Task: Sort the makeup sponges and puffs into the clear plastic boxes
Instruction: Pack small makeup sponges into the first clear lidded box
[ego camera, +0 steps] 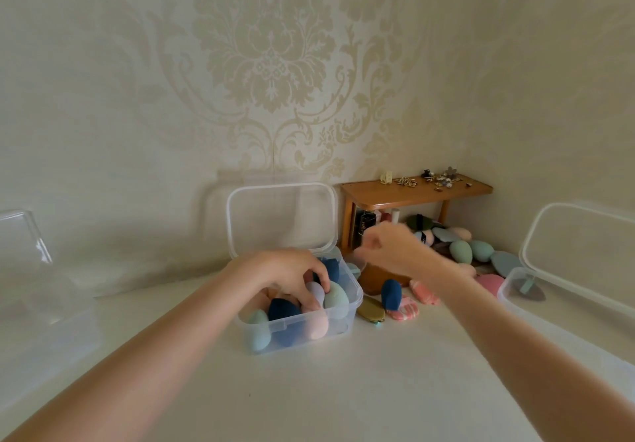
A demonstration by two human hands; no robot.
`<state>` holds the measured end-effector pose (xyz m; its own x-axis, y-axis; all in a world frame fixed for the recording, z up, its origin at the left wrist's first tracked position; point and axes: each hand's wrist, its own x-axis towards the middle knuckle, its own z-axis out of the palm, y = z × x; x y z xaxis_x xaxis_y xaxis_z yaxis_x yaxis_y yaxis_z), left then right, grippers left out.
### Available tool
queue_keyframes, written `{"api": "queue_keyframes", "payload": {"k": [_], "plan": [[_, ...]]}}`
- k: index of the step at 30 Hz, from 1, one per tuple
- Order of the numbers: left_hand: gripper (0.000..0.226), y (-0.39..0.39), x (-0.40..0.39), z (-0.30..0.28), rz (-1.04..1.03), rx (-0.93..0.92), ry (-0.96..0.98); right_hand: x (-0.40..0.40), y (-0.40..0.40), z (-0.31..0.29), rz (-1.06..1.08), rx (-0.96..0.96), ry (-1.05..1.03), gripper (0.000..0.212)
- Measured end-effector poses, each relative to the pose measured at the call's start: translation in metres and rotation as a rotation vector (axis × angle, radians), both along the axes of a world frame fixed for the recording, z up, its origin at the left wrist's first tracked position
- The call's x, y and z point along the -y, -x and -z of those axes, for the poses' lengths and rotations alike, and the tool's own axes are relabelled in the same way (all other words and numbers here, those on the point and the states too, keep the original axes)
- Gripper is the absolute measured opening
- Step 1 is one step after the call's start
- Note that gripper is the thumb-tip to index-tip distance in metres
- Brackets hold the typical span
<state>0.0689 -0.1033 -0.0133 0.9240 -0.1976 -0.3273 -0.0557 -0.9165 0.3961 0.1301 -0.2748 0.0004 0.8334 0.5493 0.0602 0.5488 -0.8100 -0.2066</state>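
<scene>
A clear plastic box [354, 299] with its lid raised stands in the middle of the white table and holds several egg-shaped sponges in blue, teal, pink and lilac. My left hand [292, 275] reaches into it, fingers curled on a lilac sponge [316, 291]. My right hand [395, 247] hovers blurred to the right of the box, fingers loosely curled, with nothing visible in it. Loose on the table lie a dark blue sponge [391, 293], pink striped puffs [405, 311], an olive puff [371, 311] and, beyond the hand, green sponges [462, 252].
A second clear box [508, 287] with open lid sits at the right, a grey puff inside. Another clear container [31, 245] stands at the far left. A small wooden shelf [412, 191] with hair clips stands in the corner against the patterned wall.
</scene>
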Motion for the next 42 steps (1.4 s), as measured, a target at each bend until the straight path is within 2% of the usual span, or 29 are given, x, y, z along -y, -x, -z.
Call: {"api": "queue_keyframes", "payload": {"k": [3, 7, 10, 13, 16, 19, 22, 24, 25, 26, 28, 30, 32, 34, 39, 42], "plan": [[0.030, -0.003, 0.002, 0.003, -0.020, -0.034, 0.048, 0.037, -0.028, -0.008, 0.268, 0.103, 0.110, 0.026], [0.031, -0.006, 0.004, 0.003, -0.028, -0.029, 0.021, 0.071, -0.038, 0.008, 0.532, 0.031, 0.393, 0.035], [0.031, -0.006, 0.004, 0.003, -0.031, -0.016, -0.006, 0.083, -0.037, 0.023, 0.642, -0.021, 0.548, 0.040], [0.031, -0.004, 0.005, 0.004, -0.027, -0.015, -0.015, 0.086, -0.036, 0.035, 0.678, -0.039, 0.521, 0.042], [0.031, -0.002, 0.006, 0.004, -0.021, 0.000, -0.035, 0.081, -0.034, 0.035, 0.650, 0.016, 0.485, 0.041], [0.031, -0.002, 0.006, 0.004, -0.025, 0.012, -0.046, 0.074, -0.028, 0.026, 0.593, 0.104, 0.568, 0.039], [0.030, -0.002, 0.007, 0.004, -0.012, 0.018, -0.056, 0.061, -0.014, 0.006, 0.572, 0.216, 0.561, 0.037], [0.029, 0.000, 0.005, 0.003, -0.011, 0.019, -0.044, 0.045, -0.006, -0.010, 0.503, 0.338, 0.467, 0.036], [0.029, 0.002, 0.003, 0.003, -0.007, 0.017, -0.043, 0.036, -0.002, -0.017, 0.444, 0.337, 0.348, 0.034], [0.032, 0.004, 0.002, 0.002, 0.000, 0.016, -0.049, 0.026, 0.002, -0.023, 0.357, 0.260, 0.176, 0.031], [0.039, 0.008, 0.000, 0.001, 0.012, 0.020, -0.064, 0.008, 0.015, -0.038, 0.092, -0.064, -0.137, 0.030], [0.043, 0.012, -0.002, 0.002, 0.025, 0.038, -0.065, -0.002, 0.029, -0.044, -0.127, -0.363, -0.287, 0.033], [0.044, 0.014, -0.004, 0.004, 0.036, 0.048, -0.053, -0.006, 0.036, -0.040, -0.254, -0.430, -0.196, 0.030], [0.046, 0.012, -0.005, 0.007, 0.058, 0.056, -0.053, -0.009, 0.036, -0.032, -0.307, -0.375, 0.018, 0.029], [0.040, 0.009, -0.007, 0.009, 0.065, 0.054, -0.026, -0.026, 0.036, -0.023, -0.328, -0.252, 0.279, 0.033], [0.024, 0.006, -0.010, 0.012, 0.057, 0.051, -0.003, -0.042, 0.040, -0.012, -0.278, -0.138, 0.369, 0.030]]}}
